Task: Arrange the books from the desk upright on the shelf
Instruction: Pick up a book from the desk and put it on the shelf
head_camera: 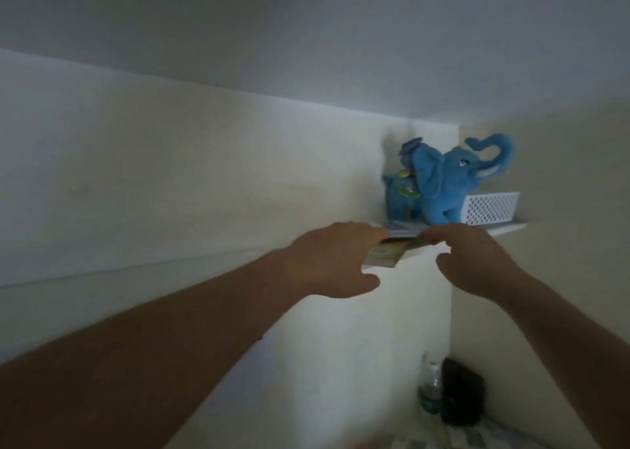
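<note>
Both arms reach up to the white wall shelf (504,227), where a small stack of thin, pale-covered books (395,235) lies flat at the shelf's front left corner, part of it jutting past the front edge. The left hand (332,261) is on the stack's left end, fingers stretched toward it and thumb spread below; whether they actually clamp a cover is hidden by blur. The right hand (477,261) has its fingers (430,237) bent down onto the stack's front edge, seemingly pinching it, though the hold is not clear. None of the books stands upright yet. The likely trouble lies in tipping them up: the overhanging lower book could slide off the front edge if only the top one is lifted. Behind, the blue plush elephant (443,182) stands just beyond the stack beside a white perforated plastic basket (491,208), and a rising cover could nudge the toy over.
</note>
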`<state>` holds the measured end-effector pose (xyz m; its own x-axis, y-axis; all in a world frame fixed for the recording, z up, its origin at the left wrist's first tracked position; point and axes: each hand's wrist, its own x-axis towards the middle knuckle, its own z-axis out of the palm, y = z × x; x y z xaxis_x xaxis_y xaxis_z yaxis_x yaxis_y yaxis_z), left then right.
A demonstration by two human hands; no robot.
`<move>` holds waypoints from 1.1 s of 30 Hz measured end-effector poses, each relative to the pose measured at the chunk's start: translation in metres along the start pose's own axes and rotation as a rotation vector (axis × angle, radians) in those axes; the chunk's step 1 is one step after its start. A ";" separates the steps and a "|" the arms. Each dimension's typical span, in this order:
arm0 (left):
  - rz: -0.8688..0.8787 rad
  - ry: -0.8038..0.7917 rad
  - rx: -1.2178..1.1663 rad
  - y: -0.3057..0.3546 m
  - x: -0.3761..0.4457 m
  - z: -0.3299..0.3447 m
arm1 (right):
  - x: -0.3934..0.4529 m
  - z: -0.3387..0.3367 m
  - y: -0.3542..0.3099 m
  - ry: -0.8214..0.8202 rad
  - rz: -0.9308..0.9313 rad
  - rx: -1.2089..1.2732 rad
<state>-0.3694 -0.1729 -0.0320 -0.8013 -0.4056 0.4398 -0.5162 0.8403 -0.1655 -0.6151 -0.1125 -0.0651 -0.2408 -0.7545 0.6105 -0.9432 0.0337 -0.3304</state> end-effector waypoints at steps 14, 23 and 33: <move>-0.532 0.310 -0.695 -0.077 -0.020 -0.016 | 0.072 0.070 0.012 0.085 -0.103 0.512; -0.656 0.772 -1.505 -0.108 -0.114 -0.067 | 0.065 0.076 -0.154 -0.206 0.055 1.497; -0.928 0.634 -0.931 -0.119 -0.229 -0.132 | 0.053 0.080 -0.322 -0.258 -0.126 1.702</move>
<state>-0.0843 -0.1324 0.0033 0.0958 -0.9043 0.4161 -0.1874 0.3942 0.8997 -0.3054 -0.2157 0.0165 0.0102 -0.7812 0.6242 0.3705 -0.5768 -0.7280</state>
